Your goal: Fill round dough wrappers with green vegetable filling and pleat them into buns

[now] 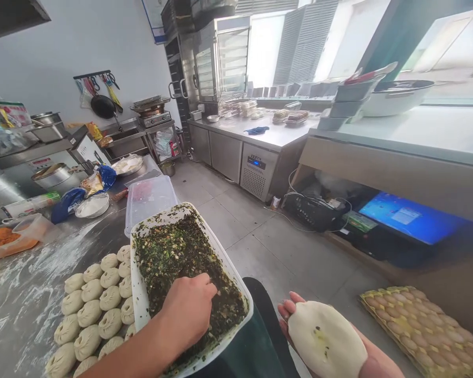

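Note:
My left hand [189, 307] reaches into a white plastic tub [230, 273] of chopped green filling [169, 244]. Its fingers are curled closed at the filling's surface, and whatever they grip is hidden beneath them. On the palm of my right hand [287, 310] rests a flat round dough wrapper [325, 338], with a few green specks and a damp patch near its middle. The fingers show past the wrapper's left edge, supporting it from below. Left of the tub, several pleated buns [90, 315] sit in rows on the floured dark worktop [27, 294].
A translucent plastic lid [150, 197] lies behind the tub. At left stand a container with orange filling [8, 239] and a bowl of flour [92, 206]. Egg trays [421, 325] are low at right, near a lit blue screen [410, 215]. A steel counter [224, 152] stands across the floor.

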### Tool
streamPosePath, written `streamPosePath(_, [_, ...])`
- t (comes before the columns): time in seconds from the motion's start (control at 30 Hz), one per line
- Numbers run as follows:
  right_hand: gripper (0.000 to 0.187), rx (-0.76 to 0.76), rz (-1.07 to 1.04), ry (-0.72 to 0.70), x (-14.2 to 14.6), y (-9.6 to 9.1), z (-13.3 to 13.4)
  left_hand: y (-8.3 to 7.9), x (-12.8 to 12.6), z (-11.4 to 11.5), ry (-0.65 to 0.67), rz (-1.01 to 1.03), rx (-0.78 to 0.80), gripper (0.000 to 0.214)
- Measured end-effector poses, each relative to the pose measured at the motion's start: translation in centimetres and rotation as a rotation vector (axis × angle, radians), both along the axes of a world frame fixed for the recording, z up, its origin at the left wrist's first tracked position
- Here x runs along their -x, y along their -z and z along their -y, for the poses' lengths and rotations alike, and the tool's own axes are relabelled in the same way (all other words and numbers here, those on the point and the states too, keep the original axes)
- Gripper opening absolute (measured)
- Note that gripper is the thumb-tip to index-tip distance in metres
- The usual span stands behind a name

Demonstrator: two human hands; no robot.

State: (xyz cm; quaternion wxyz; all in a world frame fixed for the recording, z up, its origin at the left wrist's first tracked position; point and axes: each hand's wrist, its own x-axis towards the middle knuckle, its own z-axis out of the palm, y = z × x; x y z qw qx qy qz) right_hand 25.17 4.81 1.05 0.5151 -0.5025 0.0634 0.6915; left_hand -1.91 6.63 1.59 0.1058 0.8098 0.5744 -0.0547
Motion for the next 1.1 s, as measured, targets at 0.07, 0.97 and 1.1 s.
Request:
streamPosePath(0.07, [0.038,-0.013,0.001,0.023,0.1,0.0,0.1,-0.3,-0.2,0.4,-0.01,0.044,0.011,0.025])
streamPosePath(0.97, [0.027,-0.203,-0.087,0.035,6.7,-4.9,-3.2,-2.1,6.0,1.9,-0.633,0.817,0.459,0.043])
streamPosePath(1.1, [0.023,-0.31,-0.239,-0.067,11.6,-3.3,-3.7,-5.5,5.8,1.9,-0.538,0.797,0.184,0.034])
